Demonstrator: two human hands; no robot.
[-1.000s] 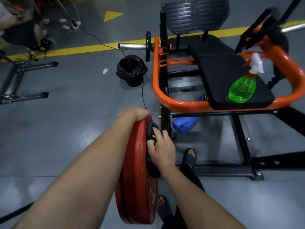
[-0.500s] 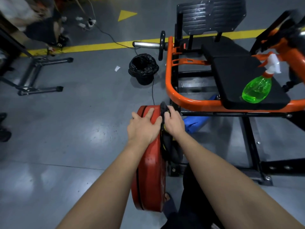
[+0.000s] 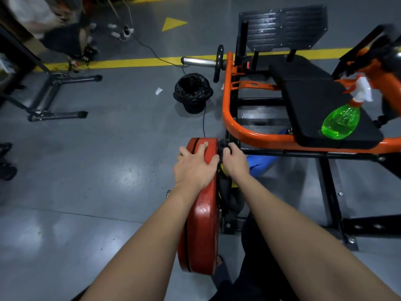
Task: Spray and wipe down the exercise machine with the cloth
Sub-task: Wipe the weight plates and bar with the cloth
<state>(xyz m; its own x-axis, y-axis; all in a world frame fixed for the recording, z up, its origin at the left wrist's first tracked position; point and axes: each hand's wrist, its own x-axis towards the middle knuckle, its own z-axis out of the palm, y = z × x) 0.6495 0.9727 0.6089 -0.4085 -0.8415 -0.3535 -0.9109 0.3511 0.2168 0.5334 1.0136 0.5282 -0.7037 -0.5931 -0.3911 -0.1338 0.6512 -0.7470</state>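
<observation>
A pair of red weight plates (image 3: 202, 224) stands on edge on the orange and black exercise machine (image 3: 234, 122). My left hand (image 3: 194, 168) lies over the top rim of the plates, fingers curled over the edge. My right hand (image 3: 234, 161) grips a dark cloth with yellow marks (image 3: 227, 192) against the right face of the plates, near the top. A green spray bottle (image 3: 340, 121) with a white and orange trigger lies on the machine's black seat pad (image 3: 314, 101), well to the right of both hands.
A black-lined bin (image 3: 193, 93) stands on the grey floor beyond the plates, with a cable running past it. A bare steel sleeve (image 3: 199, 61) sticks out left from the machine. A metal stand (image 3: 56, 96) is at the left. A blue bundle (image 3: 260, 164) lies under the frame.
My right hand and the cloth have moved up the plate's right face from its middle to the top edge. My left hand has stayed on the rim; the view has shifted left.
</observation>
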